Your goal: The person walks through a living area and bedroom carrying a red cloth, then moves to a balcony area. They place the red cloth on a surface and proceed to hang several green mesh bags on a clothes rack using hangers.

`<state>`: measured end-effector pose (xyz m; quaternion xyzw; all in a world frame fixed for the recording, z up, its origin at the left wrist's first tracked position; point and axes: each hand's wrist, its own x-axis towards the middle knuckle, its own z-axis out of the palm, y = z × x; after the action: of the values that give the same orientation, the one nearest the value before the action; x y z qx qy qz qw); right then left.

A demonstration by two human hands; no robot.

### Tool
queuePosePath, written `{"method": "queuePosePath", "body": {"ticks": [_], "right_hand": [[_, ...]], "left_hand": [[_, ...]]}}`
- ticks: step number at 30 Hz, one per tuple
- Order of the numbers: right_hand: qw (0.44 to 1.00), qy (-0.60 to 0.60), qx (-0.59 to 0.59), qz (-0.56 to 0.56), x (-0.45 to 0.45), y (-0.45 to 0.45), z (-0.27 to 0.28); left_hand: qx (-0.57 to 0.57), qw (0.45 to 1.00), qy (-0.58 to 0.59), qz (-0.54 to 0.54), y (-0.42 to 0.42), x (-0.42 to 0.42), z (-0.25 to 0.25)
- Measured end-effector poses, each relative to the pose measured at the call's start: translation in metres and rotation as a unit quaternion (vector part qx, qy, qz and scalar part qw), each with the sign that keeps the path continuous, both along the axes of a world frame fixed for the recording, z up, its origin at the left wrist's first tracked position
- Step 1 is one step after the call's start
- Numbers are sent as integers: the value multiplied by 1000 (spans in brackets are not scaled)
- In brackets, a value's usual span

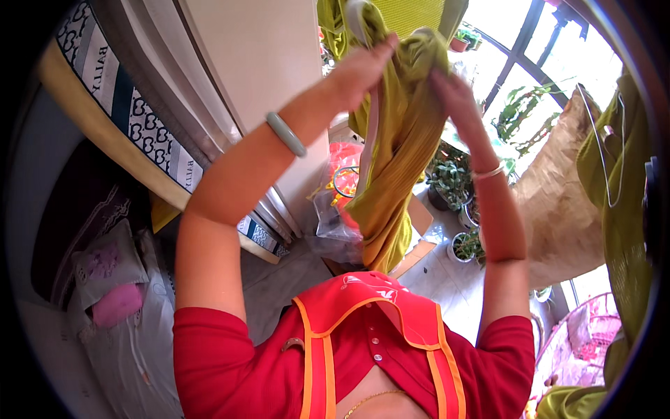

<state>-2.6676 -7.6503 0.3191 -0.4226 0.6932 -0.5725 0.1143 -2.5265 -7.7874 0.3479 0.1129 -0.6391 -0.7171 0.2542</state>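
Both arms are raised in front of me, with a yellow-green ribbed knit garment [400, 152] hanging between my hands. My left hand [364, 76], slightly blurred, grips its upper left part beside a whitish edge strip. On the other side, my right hand [453, 91] holds a bunched upper part of the same cloth. The lower end dangles twisted above the floor, close to my red apron [361, 304]. Folds hide some of the fingers.
Behind the garment are a red item in clear plastic [343, 173] and a cardboard box [419, 256]. Potted plants [450, 180] stand by the window. To the right hang green cloth [623, 235], a wire hanger [602, 152] and a tan furry textile [560, 209]. A pale panel [256, 63] rises left.
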Motion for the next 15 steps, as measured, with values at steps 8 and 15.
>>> {"method": "queuePosePath", "body": {"ticks": [8,15], "right_hand": [[972,143,-131,-130,-115,80,150],[962,198,-147,-119,-82,102,193]], "left_hand": [[-218,968,29,122,-55,51,98],[-484,848,-141,166,-87,79,121]]}}
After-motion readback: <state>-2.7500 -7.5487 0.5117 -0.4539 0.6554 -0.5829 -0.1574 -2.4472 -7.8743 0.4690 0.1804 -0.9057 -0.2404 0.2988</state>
